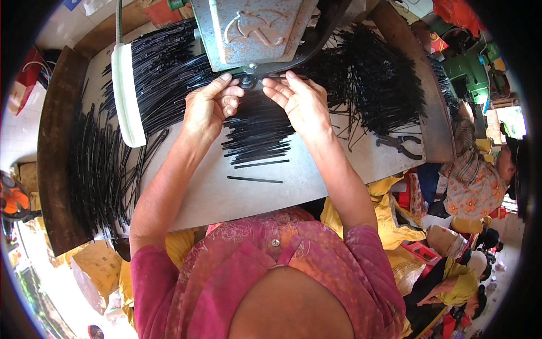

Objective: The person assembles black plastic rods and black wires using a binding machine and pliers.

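A grey-blue press-like machine (254,34) with a raised umbrella emblem overhangs the metal table. Under its head sits a small dark round part (247,82). To its left my left hand (212,107) is closed, thumb and forefinger pinched on a thin black rod. On the other side my right hand (302,104) pinches a thin black rod (275,77) between thumb and forefinger, its other fingers loosely curled. The machine and my fingers partly hide the rods, so I cannot tell whether both hands hold the same one. Between my forearms lies a row of short black rods (257,133).
Long black rods (164,93) are heaped at left, with another pile (378,82) at right. Pliers (400,146) lie near the right edge. A white strip lamp (129,96) hangs at left. Yellow sacks (389,212) are below the table; other people (477,186) sit at far right.
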### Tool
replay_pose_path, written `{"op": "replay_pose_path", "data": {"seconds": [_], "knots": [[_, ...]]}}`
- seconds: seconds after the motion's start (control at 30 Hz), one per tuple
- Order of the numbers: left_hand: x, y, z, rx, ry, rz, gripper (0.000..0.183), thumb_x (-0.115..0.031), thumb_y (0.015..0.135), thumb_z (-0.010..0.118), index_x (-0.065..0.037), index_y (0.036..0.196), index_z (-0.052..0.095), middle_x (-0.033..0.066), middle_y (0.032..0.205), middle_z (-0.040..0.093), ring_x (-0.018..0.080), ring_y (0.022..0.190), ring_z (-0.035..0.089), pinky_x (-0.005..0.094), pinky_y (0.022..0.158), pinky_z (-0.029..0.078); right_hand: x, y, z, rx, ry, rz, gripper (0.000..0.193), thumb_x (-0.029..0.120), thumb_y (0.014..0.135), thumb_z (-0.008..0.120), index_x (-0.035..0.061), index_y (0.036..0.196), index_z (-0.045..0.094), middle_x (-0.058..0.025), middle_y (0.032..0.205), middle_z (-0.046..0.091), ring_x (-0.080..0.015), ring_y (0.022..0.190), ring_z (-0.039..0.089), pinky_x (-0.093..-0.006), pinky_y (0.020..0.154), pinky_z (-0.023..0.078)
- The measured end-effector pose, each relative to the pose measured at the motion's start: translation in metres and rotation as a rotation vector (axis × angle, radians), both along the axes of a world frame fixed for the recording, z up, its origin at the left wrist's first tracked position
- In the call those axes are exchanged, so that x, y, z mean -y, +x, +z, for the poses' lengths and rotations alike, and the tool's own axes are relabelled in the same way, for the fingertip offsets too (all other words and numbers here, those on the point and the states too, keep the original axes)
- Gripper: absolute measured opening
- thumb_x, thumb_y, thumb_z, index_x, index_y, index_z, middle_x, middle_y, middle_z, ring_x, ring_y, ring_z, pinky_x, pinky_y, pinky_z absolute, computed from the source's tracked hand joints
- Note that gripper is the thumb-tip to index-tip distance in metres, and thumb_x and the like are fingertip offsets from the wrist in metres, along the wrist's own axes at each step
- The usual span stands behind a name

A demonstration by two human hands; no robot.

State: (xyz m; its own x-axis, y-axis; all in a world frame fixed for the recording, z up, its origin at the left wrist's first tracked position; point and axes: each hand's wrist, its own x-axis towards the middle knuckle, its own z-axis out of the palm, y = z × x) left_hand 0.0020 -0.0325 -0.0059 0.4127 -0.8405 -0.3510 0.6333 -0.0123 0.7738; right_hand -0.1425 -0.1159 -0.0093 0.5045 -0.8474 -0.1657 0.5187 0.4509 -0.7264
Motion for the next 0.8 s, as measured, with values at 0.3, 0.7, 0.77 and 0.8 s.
{"op": "replay_pose_path", "data": {"seconds": [0.3,0.7,0.77,0.8], "knots": [[-0.0006,0.0013,-0.0001,0.005,-0.026,-0.013,0.019,-0.013,0.079,0.053,0.006,0.080,0.054,0.0132,0.065,0.059,0.0130,0.046,0.051,0.0205,0.039,0.039,-0.0035,0.0035,0.0056,-0.023,0.004,-0.026,0.013,0.004,0.085,0.040,-0.0080,0.085,0.042,-0.0219,0.083,0.053,-0.0304,0.077,0.059,-0.0355,0.070,0.052],[-0.0003,-0.0069,0.0019,0.032,0.032,0.033,0.024,-0.016,0.079,0.054,0.007,0.084,0.054,0.0123,0.064,0.058,0.0128,0.044,0.045,0.0219,0.039,0.033,-0.0020,0.0077,-0.0003,-0.037,-0.020,-0.040,0.015,0.005,0.085,0.039,-0.0100,0.088,0.041,-0.0220,0.085,0.052,-0.0294,0.077,0.058,-0.0349,0.071,0.052],[-0.0012,-0.0075,0.0000,0.010,0.027,0.059,0.024,-0.016,0.079,0.054,0.007,0.083,0.054,0.0125,0.064,0.058,0.0129,0.044,0.045,0.0220,0.039,0.033,-0.0026,0.0088,-0.0010,-0.031,-0.020,-0.033,0.015,0.005,0.085,0.039,-0.0103,0.088,0.041,-0.0220,0.085,0.052,-0.0293,0.077,0.058,-0.0349,0.071,0.052],[-0.0019,-0.0074,-0.0009,0.011,0.028,0.062,0.024,-0.016,0.079,0.054,0.007,0.083,0.054,0.0125,0.064,0.058,0.0129,0.044,0.045,0.0220,0.039,0.033,-0.0032,0.0102,-0.0007,-0.037,-0.025,-0.039,0.016,0.005,0.085,0.039,-0.0104,0.088,0.041,-0.0217,0.084,0.052,-0.0293,0.077,0.058,-0.0349,0.071,0.052]]}}
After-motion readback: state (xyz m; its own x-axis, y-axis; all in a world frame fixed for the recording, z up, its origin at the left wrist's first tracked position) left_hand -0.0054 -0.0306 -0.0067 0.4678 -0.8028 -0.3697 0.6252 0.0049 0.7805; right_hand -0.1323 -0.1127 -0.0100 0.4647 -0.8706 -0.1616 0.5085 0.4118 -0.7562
